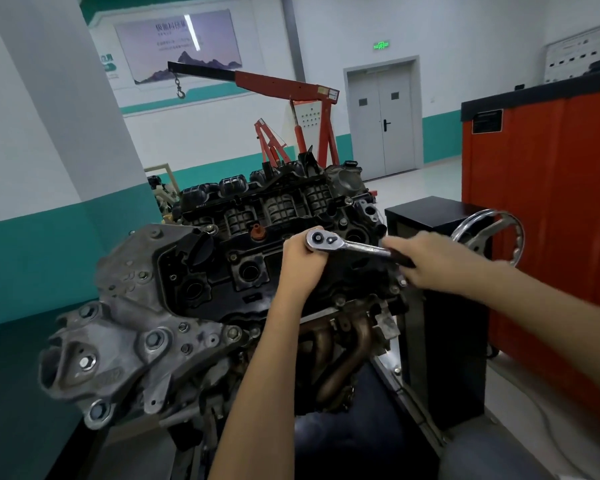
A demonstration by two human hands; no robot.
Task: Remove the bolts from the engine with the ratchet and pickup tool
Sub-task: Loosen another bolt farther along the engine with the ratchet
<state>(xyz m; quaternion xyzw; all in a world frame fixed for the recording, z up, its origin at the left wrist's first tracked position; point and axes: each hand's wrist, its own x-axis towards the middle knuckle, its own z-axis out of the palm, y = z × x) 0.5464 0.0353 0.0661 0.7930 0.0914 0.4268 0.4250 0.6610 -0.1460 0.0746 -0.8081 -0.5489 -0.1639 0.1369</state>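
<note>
Left hand (300, 256) is wrapped under the head of the shiny silver metal ratchet (347, 244); right hand (426, 261) grips its dark handle. Keep it straight on the black engine top (257, 271) & pull slow.

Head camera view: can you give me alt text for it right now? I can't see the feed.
A person's left hand steadies the head of a silver ratchet on top of a black engine cover, while the right hand holds its dark handle. The grey metal engine sits on a stand, with a red engine hoist behind.
</note>
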